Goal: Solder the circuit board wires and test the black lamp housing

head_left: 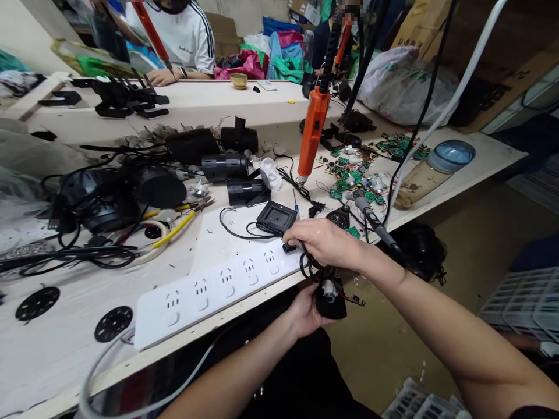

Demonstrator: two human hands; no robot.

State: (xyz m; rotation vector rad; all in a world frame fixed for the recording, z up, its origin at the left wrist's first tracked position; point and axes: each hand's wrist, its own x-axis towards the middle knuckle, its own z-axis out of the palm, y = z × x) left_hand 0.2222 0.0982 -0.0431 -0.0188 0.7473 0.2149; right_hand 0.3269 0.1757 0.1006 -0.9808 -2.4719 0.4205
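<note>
My right hand (pixel 325 240) pinches a black plug (pixel 289 248) at the right end of the white power strip (pixel 209 294), beside a small glowing light. Whether the prongs are fully in the socket is hidden. Below the table edge, my left hand (pixel 303 309) is closed around a black lamp housing (pixel 332 307) with a silver part in its opening and thin wires hanging out. A coiled black cable (pixel 308 266) hangs between the two hands. Just behind the right hand lies a black rectangular frame (pixel 276 217) with a cord around it.
An orange electric screwdriver (pixel 312 131) hangs over the table. Green circuit boards (pixel 349 174), a soldering iron (pixel 375 220) and a jar (pixel 430 169) stand to the right. Yellow-handled pliers (pixel 177 228) and black lamp bodies (pixel 225 167) lie left. A co-worker's hand (pixel 162 77) rests across the table.
</note>
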